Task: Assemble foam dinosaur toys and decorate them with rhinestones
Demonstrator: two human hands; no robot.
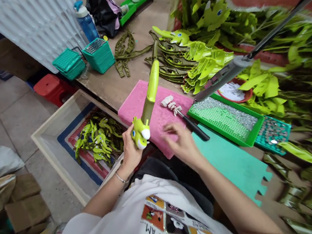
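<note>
Left hand [131,152] grips a green dinosaur-head grabber toy [146,108] upright at the bench edge; right hand [181,142] hovers loose and blurred over the pink foam pad [140,100].

Best kept steady by its head, I judge, with the black-handled tool [187,122] within reach. Beyond lie a green screw tray [224,119], a teal mat [233,161], heaped green toy parts [203,65]; a floor crate [55,142] holds finished toys.

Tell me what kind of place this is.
Probably a small toy assembly workshop. The left hand holds a green dinosaur-headed toy, heaps of matching green parts cover the workbench, and a green tray of small screws sits alongside.
</note>
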